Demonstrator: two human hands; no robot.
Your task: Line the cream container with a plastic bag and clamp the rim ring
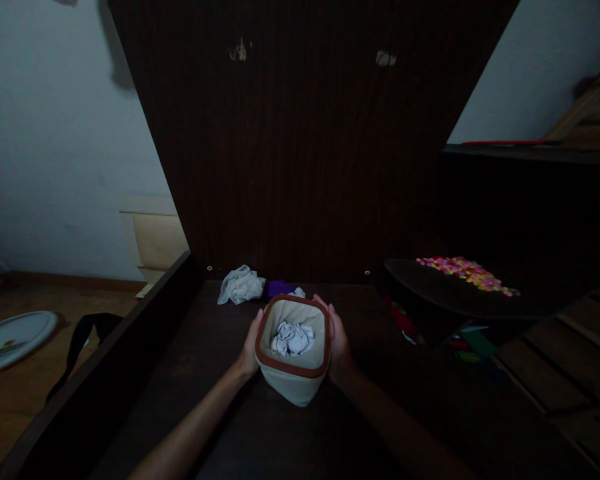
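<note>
Between my two hands is a small square waste bin, pale cream with a brown rim, its mouth tilted toward me. Crumpled white paper lies at the bottom of it. My left hand presses the bin's left side, and my right hand grips the right side near the rim. Behind the bin, on the dark wooden surface, lie a crumpled whitish plastic bag, something purple and another small white crumpled piece, partly hidden by the rim.
A tall dark wooden panel rises at the back. A low dark side board borders the left. On the right, a dark curved shelf bears many small pink and yellow pieces. A white oval object is on the floor at left.
</note>
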